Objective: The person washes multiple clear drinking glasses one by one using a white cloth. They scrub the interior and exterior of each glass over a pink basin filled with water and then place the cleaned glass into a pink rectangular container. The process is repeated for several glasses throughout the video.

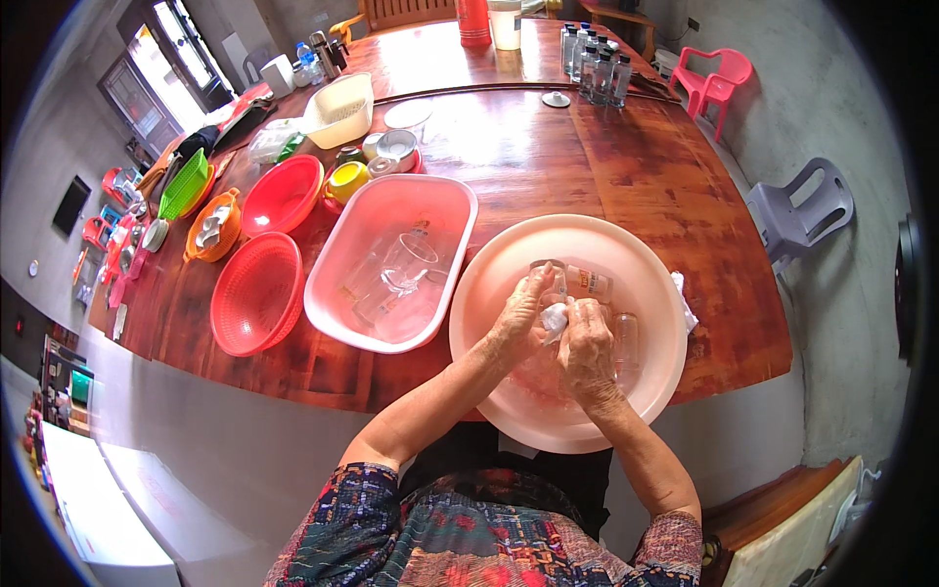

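Both my hands are over a round pale-pink basin (471, 338) at the table's near edge. My left hand (524, 311) is closed around a clear drinking glass (559, 284), whose rim shows above the fingers. A crumpled white cloth (554, 319) sits between the hands, at the glass. My right hand (588, 344) is closed on this cloth, its fingers pinched together. Under and beside the hands lie more clear glasses, one with an orange print (591, 282) and another on its side (626, 342). To the left, a pink rectangular tub (331, 328) holds several clear glasses (409, 256).
Left of the tub are a red colander (256, 293), a red bowl (284, 196) and an orange basket (217, 247). A cream basket (339, 110) stands farther back. Several clear bottles (604, 73) stand far right. White crumpled paper or cloth (685, 303) lies beside the basin.
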Demonstrator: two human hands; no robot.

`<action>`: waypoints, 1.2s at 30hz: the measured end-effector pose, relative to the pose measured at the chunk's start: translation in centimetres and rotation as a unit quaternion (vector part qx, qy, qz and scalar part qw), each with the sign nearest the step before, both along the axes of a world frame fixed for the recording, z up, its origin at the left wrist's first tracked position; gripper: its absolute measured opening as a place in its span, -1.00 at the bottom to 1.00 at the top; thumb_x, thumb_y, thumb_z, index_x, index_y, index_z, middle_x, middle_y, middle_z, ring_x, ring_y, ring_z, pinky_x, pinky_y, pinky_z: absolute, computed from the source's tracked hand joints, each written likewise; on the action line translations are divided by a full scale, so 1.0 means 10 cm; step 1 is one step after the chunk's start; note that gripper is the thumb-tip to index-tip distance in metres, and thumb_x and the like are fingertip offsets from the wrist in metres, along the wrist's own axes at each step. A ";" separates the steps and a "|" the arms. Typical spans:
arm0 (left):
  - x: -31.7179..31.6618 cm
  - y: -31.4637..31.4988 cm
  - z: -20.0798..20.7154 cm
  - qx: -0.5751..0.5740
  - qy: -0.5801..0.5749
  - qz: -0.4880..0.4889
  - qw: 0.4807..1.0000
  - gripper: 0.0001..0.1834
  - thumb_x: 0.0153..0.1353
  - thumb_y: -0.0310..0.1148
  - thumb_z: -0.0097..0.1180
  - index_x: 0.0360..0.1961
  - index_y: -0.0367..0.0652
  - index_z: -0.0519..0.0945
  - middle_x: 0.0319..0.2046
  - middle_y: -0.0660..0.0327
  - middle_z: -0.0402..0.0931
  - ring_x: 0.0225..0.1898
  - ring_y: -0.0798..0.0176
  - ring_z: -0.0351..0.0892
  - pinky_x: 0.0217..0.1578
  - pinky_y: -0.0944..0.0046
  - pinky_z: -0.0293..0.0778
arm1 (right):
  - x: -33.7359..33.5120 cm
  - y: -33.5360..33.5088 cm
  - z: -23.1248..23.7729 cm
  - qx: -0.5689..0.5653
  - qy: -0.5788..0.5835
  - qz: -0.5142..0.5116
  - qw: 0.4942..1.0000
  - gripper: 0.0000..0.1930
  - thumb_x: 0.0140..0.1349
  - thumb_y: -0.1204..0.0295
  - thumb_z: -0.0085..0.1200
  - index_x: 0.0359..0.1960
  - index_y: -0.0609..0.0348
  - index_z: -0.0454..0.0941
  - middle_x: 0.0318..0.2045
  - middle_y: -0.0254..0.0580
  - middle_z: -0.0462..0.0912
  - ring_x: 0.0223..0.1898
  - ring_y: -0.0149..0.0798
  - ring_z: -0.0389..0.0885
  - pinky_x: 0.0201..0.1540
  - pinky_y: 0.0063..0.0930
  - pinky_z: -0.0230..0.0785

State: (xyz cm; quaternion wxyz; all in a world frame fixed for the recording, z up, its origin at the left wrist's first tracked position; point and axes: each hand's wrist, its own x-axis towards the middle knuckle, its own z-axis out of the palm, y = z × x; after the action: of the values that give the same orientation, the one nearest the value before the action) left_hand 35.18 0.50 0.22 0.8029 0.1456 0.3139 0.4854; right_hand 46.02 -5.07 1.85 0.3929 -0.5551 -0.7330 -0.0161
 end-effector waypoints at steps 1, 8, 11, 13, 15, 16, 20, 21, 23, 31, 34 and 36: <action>0.01 -0.01 0.04 -0.015 0.031 0.005 0.999 -0.55 0.14 -0.03 0.18 -0.03 0.02 0.39 -0.18 0.27 0.40 -0.15 0.25 0.44 -0.14 0.05 0.45 | 0.02 0.04 0.01 -0.010 0.018 0.004 1.000 -0.86 0.06 0.62 -0.03 -0.30 0.32 0.43 -0.38 0.08 0.46 -0.34 0.07 0.52 -0.30 -0.16 0.40; -0.02 0.01 -0.04 0.097 0.008 -0.062 0.993 -0.47 0.19 0.07 0.05 0.07 0.03 0.35 -0.08 0.21 0.45 -0.05 0.25 0.43 -0.08 0.06 0.42 | 0.08 0.56 0.15 -0.200 0.270 -0.063 0.940 -0.91 0.20 0.57 -0.10 -0.34 0.30 0.46 -0.48 0.09 0.54 -0.39 0.03 0.57 -0.34 -0.18 0.39; -0.02 0.05 -0.11 0.080 -0.011 -0.008 0.997 -0.49 0.20 0.05 0.05 0.06 0.02 0.35 -0.14 0.19 0.44 -0.06 0.23 0.42 -0.06 0.06 0.42 | -0.06 0.40 0.13 -0.146 0.261 -0.060 0.952 -0.90 0.24 0.52 -0.12 -0.34 0.27 0.44 -0.55 0.01 0.56 -0.45 -0.06 0.59 -0.38 -0.21 0.40; 0.03 -0.05 0.13 0.056 0.008 0.050 0.997 -0.49 0.20 0.04 0.06 0.06 0.01 0.32 -0.19 0.18 0.43 -0.14 0.20 0.46 -0.04 0.07 0.43 | -0.05 0.33 0.06 -0.187 0.304 -0.057 0.932 -0.90 0.25 0.51 -0.12 -0.33 0.27 0.43 -0.55 0.02 0.56 -0.46 -0.08 0.59 -0.39 -0.22 0.40; 0.01 0.03 -0.07 0.052 0.013 0.044 0.998 -0.49 0.20 0.03 0.06 0.07 0.02 0.31 -0.20 0.17 0.43 -0.16 0.19 0.48 -0.05 0.09 0.44 | -0.05 0.24 -0.08 -0.155 0.279 -0.058 0.946 -0.90 0.25 0.50 -0.12 -0.34 0.28 0.40 -0.55 0.03 0.56 -0.52 -0.08 0.59 -0.44 -0.23 0.42; -0.02 0.07 -0.12 0.052 0.016 0.043 0.998 -0.49 0.20 0.03 0.06 0.07 0.02 0.30 -0.21 0.17 0.43 -0.17 0.19 0.49 -0.06 0.09 0.45 | -0.05 0.19 -0.06 -0.194 0.251 -0.057 0.947 -0.90 0.25 0.50 -0.13 -0.34 0.28 0.40 -0.55 0.03 0.56 -0.52 -0.08 0.59 -0.43 -0.22 0.42; -0.05 0.13 -0.10 0.084 0.018 0.041 0.995 -0.44 0.20 0.12 0.01 0.04 -0.06 0.33 -0.22 0.12 0.46 -0.19 0.19 0.49 -0.18 0.11 0.50 | -0.05 0.10 -0.06 -0.386 0.104 0.010 0.917 -0.88 0.22 0.50 -0.17 -0.33 0.29 0.40 -0.55 0.13 0.55 -0.44 0.08 0.61 -0.33 -0.05 0.43; -0.01 0.11 -0.05 0.086 0.098 0.094 0.987 -0.40 0.20 0.16 -0.03 0.03 -0.12 0.36 -0.24 0.13 0.49 -0.23 0.21 0.51 -0.20 0.16 0.51 | -0.10 0.08 -0.15 -0.390 0.039 0.038 0.919 -0.87 0.21 0.49 -0.17 -0.32 0.28 0.40 -0.52 0.15 0.55 -0.42 0.09 0.61 -0.30 -0.02 0.42; -0.01 0.05 0.08 0.108 0.168 0.094 0.975 -0.41 0.22 0.14 -0.04 0.03 -0.12 0.37 -0.26 0.15 0.50 -0.25 0.22 0.52 -0.22 0.17 0.51 | -0.23 -0.02 -0.29 -0.303 -0.047 0.060 0.950 -0.83 0.13 0.43 -0.09 -0.28 0.22 0.44 -0.35 0.15 0.53 -0.30 0.04 0.60 -0.23 0.00 0.40; -0.15 0.13 -0.02 0.058 0.114 0.089 0.988 -0.57 0.25 0.02 -0.02 -0.01 -0.02 0.37 -0.31 0.17 0.50 -0.28 0.22 0.53 -0.28 0.18 0.52 | -0.17 -0.15 -0.32 -0.357 -0.205 0.186 0.892 -0.79 0.13 0.45 -0.11 -0.33 0.33 0.52 -0.25 0.13 0.57 -0.28 0.07 0.60 -0.21 -0.08 0.44; -0.11 0.10 0.04 0.026 0.057 0.043 0.997 -0.59 0.23 0.01 0.01 -0.06 -0.04 0.38 -0.32 0.17 0.50 -0.28 0.21 0.53 -0.25 0.17 0.52 | 0.11 -0.10 -0.08 -0.350 -0.004 0.185 0.918 -0.81 0.10 0.46 -0.11 -0.42 0.34 0.52 -0.39 0.19 0.58 -0.38 0.05 0.62 -0.29 -0.12 0.46; -0.15 0.11 -0.03 0.020 0.022 0.027 0.999 -0.59 0.22 0.00 0.03 -0.09 -0.07 0.39 -0.31 0.17 0.49 -0.27 0.20 0.53 -0.21 0.15 0.51 | 0.11 -0.18 0.21 -0.304 0.270 0.088 0.909 -0.89 0.06 0.51 -0.02 -0.46 0.32 0.51 -0.45 0.14 0.57 -0.37 0.05 0.60 -0.30 -0.18 0.43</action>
State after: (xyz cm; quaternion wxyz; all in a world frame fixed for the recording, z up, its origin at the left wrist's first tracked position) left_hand 33.63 1.65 -0.09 0.7793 0.1638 0.3251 0.5101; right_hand 47.11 -6.84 3.97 0.3884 -0.5638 -0.6142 0.3926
